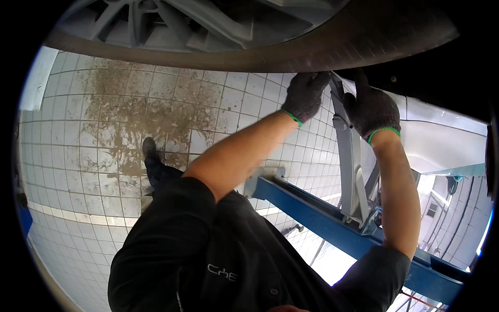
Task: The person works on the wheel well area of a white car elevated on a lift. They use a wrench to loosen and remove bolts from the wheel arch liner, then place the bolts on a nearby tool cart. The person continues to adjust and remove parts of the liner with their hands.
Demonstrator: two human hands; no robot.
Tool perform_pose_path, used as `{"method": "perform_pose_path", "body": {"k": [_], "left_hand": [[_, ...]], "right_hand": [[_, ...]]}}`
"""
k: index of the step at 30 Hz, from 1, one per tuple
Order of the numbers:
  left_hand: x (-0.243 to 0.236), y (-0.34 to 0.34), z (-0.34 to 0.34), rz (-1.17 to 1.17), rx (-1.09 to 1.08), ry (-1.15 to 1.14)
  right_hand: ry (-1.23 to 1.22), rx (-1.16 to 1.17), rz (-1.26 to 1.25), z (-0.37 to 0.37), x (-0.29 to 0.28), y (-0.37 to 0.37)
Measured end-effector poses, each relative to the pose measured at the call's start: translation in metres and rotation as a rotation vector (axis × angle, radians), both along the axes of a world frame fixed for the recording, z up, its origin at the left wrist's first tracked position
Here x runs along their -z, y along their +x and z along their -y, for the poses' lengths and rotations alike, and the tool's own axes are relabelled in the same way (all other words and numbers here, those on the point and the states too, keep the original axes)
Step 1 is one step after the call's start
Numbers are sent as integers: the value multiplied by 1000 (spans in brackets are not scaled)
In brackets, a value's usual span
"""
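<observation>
My left hand point(305, 98), in a dark knit glove with a green cuff, is raised to the lower edge of a car tyre point(249, 61). Its fingers are curled closed, and what they hold, if anything, is hidden. Beside it my right hand point(375, 110), gloved the same way, reaches up to the dark underside behind the tyre. Its index finger is stretched upward and the thumb stands apart from it. A narrow dark piece point(337, 86) shows between the two hands, above a grey metal arm point(346, 156). I cannot tell whether either hand touches that piece.
The grey arm rises from a blue steel beam point(312, 208) that crosses in front of my body to the lower right. Overhead hangs the wheel's grey spoked rim point(202, 23). Brown dirt point(150, 117) is scattered over the white tiled floor point(67, 171), near my shoe point(149, 145).
</observation>
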State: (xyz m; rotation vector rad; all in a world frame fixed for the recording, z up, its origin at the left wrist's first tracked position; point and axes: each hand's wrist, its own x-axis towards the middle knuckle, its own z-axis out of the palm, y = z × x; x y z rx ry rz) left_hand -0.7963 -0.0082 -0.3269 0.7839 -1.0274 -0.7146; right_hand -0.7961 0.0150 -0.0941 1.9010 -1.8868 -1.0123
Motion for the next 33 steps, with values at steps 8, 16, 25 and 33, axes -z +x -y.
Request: {"method": "perform_pose_path", "body": {"k": [8,16,25,33], "left_hand": [[-32,-18,0,94,-290,70],[-66,-19,-3,-121,-291,141],[-68,-33,3,-200,-264,242],[-56,-37,22,-626,39,322]], "right_hand": [[-34,-45,61,-1,1,-7],[-82,-182,124,-5,4,-26],[-51,-135,181,-3,1,-34],[-7,-116,159,2,2,-39]]}}
